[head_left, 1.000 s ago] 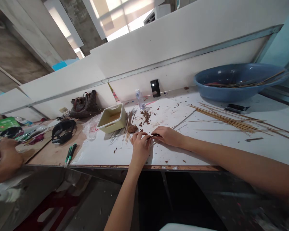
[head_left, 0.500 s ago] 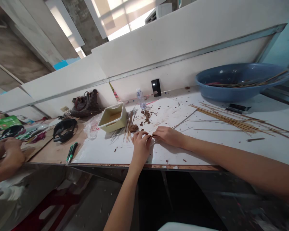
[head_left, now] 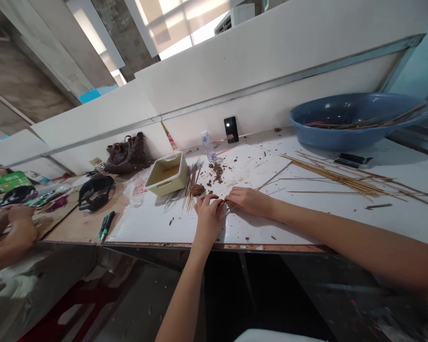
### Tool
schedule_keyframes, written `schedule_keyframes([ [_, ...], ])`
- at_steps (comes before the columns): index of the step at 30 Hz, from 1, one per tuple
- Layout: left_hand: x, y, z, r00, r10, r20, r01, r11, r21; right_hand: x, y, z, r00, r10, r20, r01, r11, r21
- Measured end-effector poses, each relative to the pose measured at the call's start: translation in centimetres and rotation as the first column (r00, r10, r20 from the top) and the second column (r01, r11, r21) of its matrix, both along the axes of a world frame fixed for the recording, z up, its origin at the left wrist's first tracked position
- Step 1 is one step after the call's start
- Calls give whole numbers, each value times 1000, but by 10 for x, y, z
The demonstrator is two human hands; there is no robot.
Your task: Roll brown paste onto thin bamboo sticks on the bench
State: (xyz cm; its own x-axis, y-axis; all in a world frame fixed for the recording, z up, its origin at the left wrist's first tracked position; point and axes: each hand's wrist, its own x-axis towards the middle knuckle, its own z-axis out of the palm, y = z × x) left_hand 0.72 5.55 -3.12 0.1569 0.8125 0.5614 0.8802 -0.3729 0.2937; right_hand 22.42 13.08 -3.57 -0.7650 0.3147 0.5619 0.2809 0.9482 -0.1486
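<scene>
Just above the white board, my left hand (head_left: 209,214) and my right hand (head_left: 248,201) meet fingertip to fingertip. Both pinch a small dark brown piece (head_left: 224,201), mostly hidden by the fingers, so its shape is unclear. Right behind my left hand lies a rough brown lump (head_left: 197,190). Dark brown crumbs (head_left: 218,172) are heaped a little farther back. Thin sticks (head_left: 192,179) lie beside the lump, at the foot of a pale yellow-green tub (head_left: 164,187). Beyond my right hand rests a single thin stick (head_left: 275,175).
A blue basin (head_left: 328,137) holding sticks stands back right, with a bundle of tan sticks (head_left: 335,178) before it. A bottle (head_left: 209,147) and phone (head_left: 231,130) stand by the wall. Left are green-black pens (head_left: 106,227), a bag (head_left: 126,154) and another person's hands (head_left: 19,223).
My hands stay almost in place, with only a very slight shift of the fingers around the brown piece. Nothing else has visibly moved on the table.
</scene>
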Motion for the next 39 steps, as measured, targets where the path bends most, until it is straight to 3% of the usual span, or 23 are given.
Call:
schedule_keyframes([
  [8, 0, -1, -1, 999, 21, -26, -21, 1000, -1, 3, -1, 3, 1000, -10, -23, 11, 998, 57],
  [14, 3, -5, 6, 1000, 0, -14, 0, 999, 33, 2, -1, 2, 998, -4, -60, 4, 1000, 13],
  [25, 5, -8, 14, 1000, -14, -10, 14, 999, -31, -1, -3, 2, 993, 20, -117, -25, 998, -49],
  [39, 5, -9, 13, 999, -9, -34, 8, 1000, -14, 1, -3, 5, 999, 15, -41, -16, 999, -31],
])
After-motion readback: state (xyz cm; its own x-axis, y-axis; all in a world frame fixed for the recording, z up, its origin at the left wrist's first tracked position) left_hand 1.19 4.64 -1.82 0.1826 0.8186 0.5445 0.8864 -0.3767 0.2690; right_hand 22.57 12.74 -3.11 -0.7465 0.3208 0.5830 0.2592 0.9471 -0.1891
